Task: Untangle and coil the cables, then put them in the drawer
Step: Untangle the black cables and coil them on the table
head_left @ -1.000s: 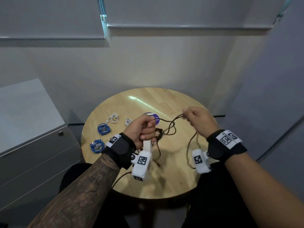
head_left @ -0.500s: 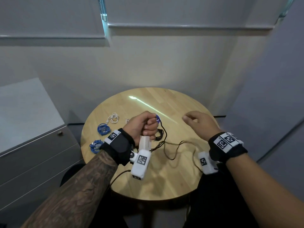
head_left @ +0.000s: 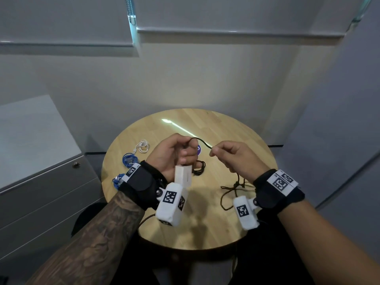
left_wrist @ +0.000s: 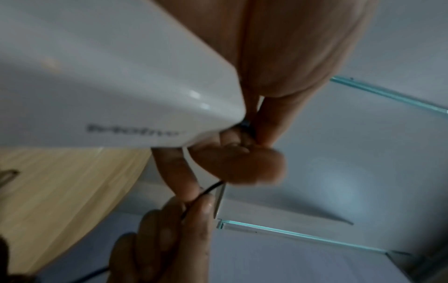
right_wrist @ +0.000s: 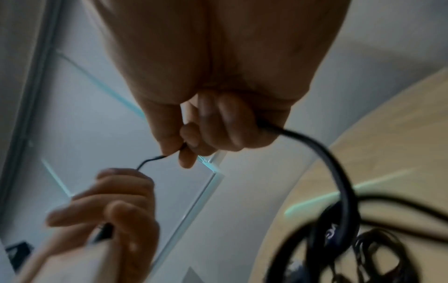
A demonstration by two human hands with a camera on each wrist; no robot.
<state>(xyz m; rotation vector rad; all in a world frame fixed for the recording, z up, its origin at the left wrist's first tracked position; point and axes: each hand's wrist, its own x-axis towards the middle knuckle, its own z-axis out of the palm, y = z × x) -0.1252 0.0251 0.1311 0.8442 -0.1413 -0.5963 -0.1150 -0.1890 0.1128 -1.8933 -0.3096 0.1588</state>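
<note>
My left hand [head_left: 181, 154] grips a white power adapter [head_left: 183, 177] upright above the round wooden table [head_left: 230, 128]; close up the adapter [left_wrist: 109, 80] fills the left wrist view. A thin black cable [head_left: 202, 141] rises from that fist and arcs right to my right hand [head_left: 214, 152], which pinches it between thumb and forefinger [right_wrist: 169, 145]. Below the right hand the cable hangs to a loose tangle [head_left: 236, 187] on the table. A small black bundle [head_left: 199, 170] lies just right of the adapter.
Two blue coiled cables [head_left: 128, 159] [head_left: 117, 182] and a white coiled cable [head_left: 142, 147] lie on the table's left side. A purple disc [head_left: 198, 150] sits behind my left hand. A grey drawer cabinet [head_left: 45, 194] stands shut to the left of the table.
My right hand let go of the cable, swung back left and now pinches it close to the left fist. The left hand rose slightly with the adapter.
</note>
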